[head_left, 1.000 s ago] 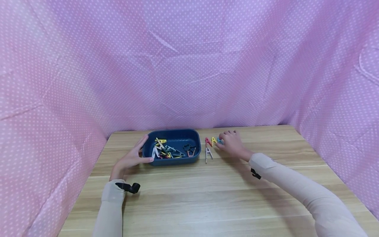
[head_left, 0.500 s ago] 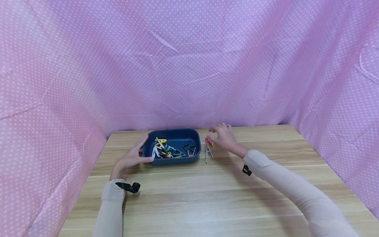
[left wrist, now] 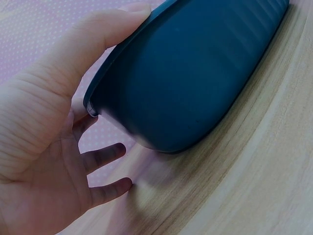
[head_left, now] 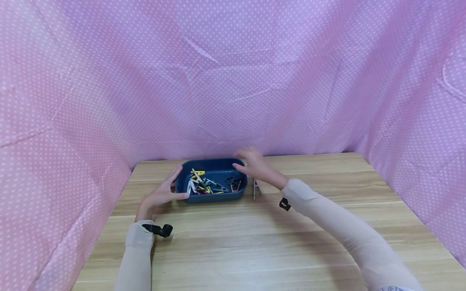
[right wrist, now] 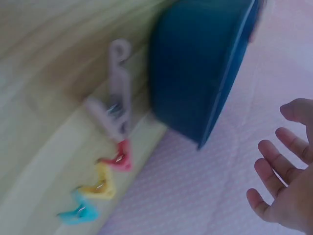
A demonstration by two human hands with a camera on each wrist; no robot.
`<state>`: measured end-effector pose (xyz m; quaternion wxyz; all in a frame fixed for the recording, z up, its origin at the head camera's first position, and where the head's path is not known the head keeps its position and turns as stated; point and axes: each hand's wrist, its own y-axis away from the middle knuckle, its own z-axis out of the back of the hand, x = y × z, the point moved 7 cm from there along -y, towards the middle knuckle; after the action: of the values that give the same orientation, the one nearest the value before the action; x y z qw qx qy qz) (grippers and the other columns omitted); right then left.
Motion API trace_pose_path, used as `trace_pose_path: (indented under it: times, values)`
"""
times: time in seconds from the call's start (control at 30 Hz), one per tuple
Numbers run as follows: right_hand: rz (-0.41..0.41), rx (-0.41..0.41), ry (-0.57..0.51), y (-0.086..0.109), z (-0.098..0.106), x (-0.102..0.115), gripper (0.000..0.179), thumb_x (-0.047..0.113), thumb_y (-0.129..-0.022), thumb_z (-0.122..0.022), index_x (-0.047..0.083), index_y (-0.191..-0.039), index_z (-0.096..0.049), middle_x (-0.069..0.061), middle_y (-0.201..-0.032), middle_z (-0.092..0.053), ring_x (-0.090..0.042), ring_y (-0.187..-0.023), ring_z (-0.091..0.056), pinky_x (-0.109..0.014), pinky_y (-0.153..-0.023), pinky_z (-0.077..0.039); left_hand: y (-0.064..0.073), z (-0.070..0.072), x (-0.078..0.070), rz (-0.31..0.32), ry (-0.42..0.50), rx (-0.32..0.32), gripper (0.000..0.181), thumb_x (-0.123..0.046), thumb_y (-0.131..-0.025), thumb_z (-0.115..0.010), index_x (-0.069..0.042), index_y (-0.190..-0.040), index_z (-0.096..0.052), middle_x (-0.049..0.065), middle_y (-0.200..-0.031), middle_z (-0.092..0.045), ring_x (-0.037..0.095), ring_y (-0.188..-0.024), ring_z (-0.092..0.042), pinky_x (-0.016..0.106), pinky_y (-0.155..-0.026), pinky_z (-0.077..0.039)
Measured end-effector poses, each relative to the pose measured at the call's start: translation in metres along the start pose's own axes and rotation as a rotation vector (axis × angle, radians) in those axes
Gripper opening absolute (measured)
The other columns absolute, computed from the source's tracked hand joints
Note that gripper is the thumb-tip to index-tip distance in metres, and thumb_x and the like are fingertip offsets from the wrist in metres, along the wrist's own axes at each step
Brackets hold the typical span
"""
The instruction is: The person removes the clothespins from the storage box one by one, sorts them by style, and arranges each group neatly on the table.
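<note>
A dark blue plastic basin [head_left: 214,198] holds a heap of mixed clothespins [head_left: 204,184] at its left and a few dark and orange ones [head_left: 234,184] at its right. My left hand [head_left: 164,192] grips the basin's left end, its thumb on the rim; the lower fingers hang free in the left wrist view. Over the basin's right end hovers my right hand [head_left: 256,165], fingers relaxed and apart, nothing in them. Beside the basin, the right wrist view shows a whitish clothespin [right wrist: 120,93], then red [right wrist: 120,157], yellow [right wrist: 100,183] and blue [right wrist: 80,210] ones in line.
The wooden tabletop [head_left: 233,242] extends toward me and to the right of the basin. A pink dotted cloth [head_left: 233,81] hangs behind the table and at both sides. Each wrist wears a black camera mount.
My right hand has moved left from the blue clothespin, past the yellow and red ones, to above the basin's right rim. My left hand and the basin stay put.
</note>
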<state>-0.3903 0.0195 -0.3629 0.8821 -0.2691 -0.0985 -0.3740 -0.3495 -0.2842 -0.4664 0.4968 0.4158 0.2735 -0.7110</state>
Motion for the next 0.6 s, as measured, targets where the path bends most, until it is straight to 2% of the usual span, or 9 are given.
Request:
trace_pose_path:
  times: [0.3,0.43,0.6]
  values:
    - [0.040,0.201,0.040,-0.034,-0.031,0.026,0.032,0.027,-0.097,-0.070,0.010,-0.125,-0.070,-0.006,-0.130,-0.068,-0.024,-0.124,-0.057,-0.042,-0.108,-0.047,-0.001,0.000,-0.001,-0.028,-0.025,0.000,0.109,-0.023,-0.090,-0.079,-0.020,-0.166,-0.001,0.011,-0.173,0.007,0.050,-0.154,-0.013,0.067,-0.121,-0.020]
    - [0.055,0.237,0.062,-0.047,-0.049,0.034,0.033,0.027,-0.097,-0.071,0.011,-0.125,-0.070,-0.005,-0.130,-0.068,-0.023,-0.122,-0.058,-0.040,-0.107,-0.048,-0.002,0.000,-0.001,-0.017,-0.025,-0.002,0.110,-0.024,-0.090,-0.080,-0.021,-0.166,-0.001,0.011,-0.173,0.006,0.049,-0.154,-0.014,0.066,-0.122,-0.019]
    - [0.063,0.264,0.041,-0.059,-0.073,0.043,0.034,0.025,-0.096,-0.071,0.009,-0.127,-0.070,-0.006,-0.132,-0.066,-0.024,-0.122,-0.057,-0.040,-0.106,-0.049,-0.002,0.000,-0.001,-0.015,-0.009,0.000,0.109,-0.024,-0.090,-0.079,-0.022,-0.166,0.000,0.011,-0.173,0.007,0.049,-0.152,-0.020,0.064,-0.121,-0.021]
